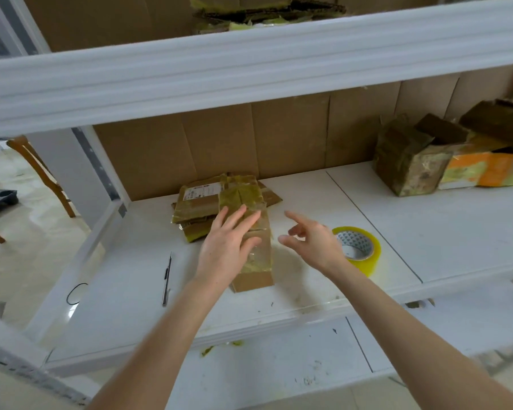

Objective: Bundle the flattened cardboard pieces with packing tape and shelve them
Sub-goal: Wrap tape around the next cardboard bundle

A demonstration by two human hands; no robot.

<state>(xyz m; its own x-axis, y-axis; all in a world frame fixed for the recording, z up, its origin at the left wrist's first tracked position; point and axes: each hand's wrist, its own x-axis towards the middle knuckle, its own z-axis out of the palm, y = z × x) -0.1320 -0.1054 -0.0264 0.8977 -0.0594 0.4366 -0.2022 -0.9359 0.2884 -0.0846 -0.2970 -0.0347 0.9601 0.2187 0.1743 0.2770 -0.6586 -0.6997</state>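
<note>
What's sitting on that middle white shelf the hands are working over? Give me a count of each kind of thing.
Flattened cardboard pile: 1
Packing tape roll: 1
Pen-like tool: 1
Black loop: 1
Taped-up boxes at the right: 2, one greenish-brown, one orange
Total: 6

cardboard bundle: flat, brown, tape-wrapped, frame centre on shelf
loose cardboard pieces: flattened, just behind
tape roll: yellowish, right of centre
</note>
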